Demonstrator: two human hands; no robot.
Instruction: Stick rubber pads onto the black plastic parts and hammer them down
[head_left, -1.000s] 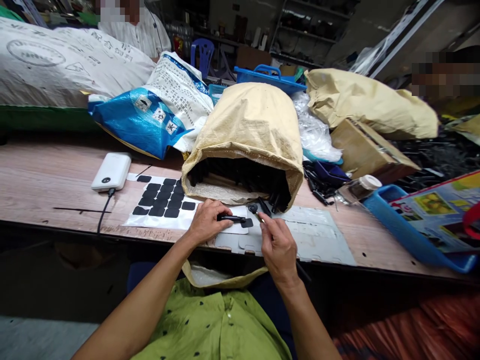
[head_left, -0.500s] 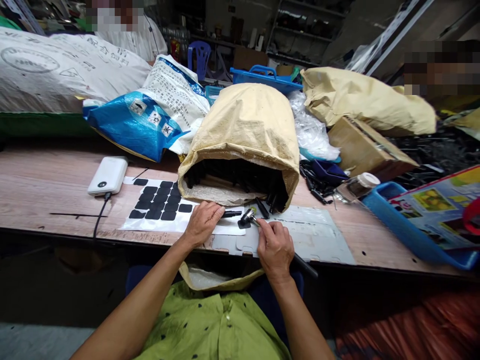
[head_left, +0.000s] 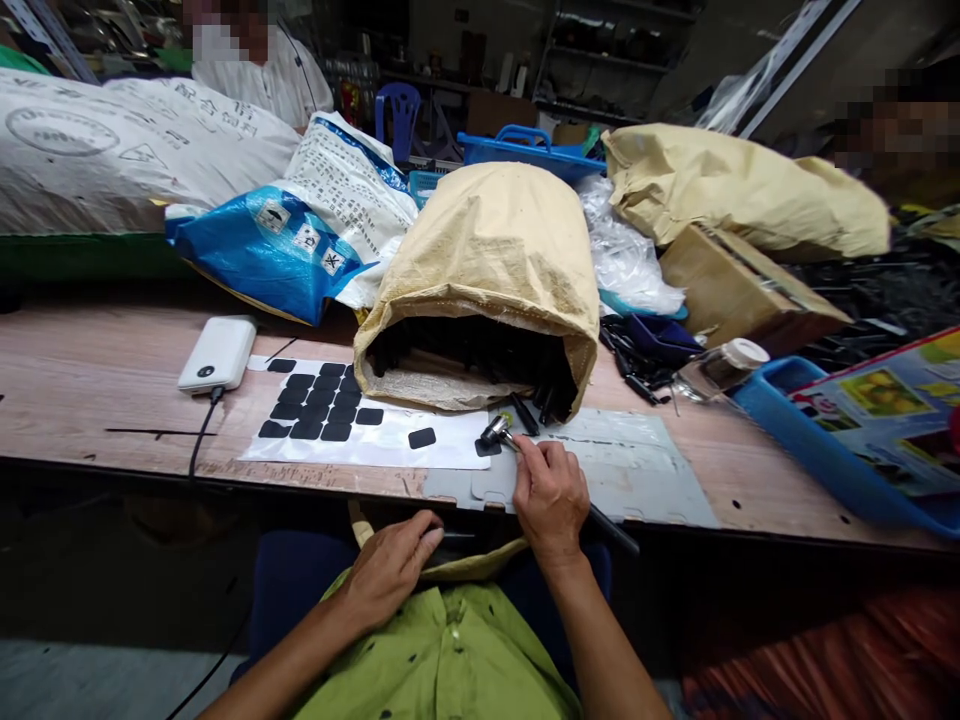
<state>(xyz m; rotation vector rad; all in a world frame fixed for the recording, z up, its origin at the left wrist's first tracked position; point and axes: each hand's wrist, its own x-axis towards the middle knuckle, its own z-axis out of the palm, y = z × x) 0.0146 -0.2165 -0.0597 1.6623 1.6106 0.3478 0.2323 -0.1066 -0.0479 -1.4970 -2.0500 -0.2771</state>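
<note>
My left hand (head_left: pixel 394 565) is closed, below the table's front edge, over the opening of a yellow bag (head_left: pixel 476 565) on my lap. A black tube (head_left: pixel 459 540), dim in the shadow, sticks out to the right from its fingertips. My right hand (head_left: pixel 553 498) is wrapped round a small hammer (head_left: pixel 517 441), whose head rests over a black patch (head_left: pixel 487 449) at the white sheet's right end. The hammer's black handle points down to the right. Black rounded patches (head_left: pixel 316 412) lie on the white sheet (head_left: pixel 390 447), with a single one (head_left: pixel 421 438) apart from them.
A yellow sack (head_left: pixel 495 240) with black parts in its mouth lies open behind the sheet. A white power bank (head_left: pixel 217 353) with a cable is at left. To the right are a clear jar (head_left: pixel 724 368) and a blue tray (head_left: pixel 847 465). A person (head_left: pixel 262 75) is at back left.
My left hand has moved down off the table to the lap bag, uncovering a patch on the sheet. My right hand and the hammer have barely moved.
</note>
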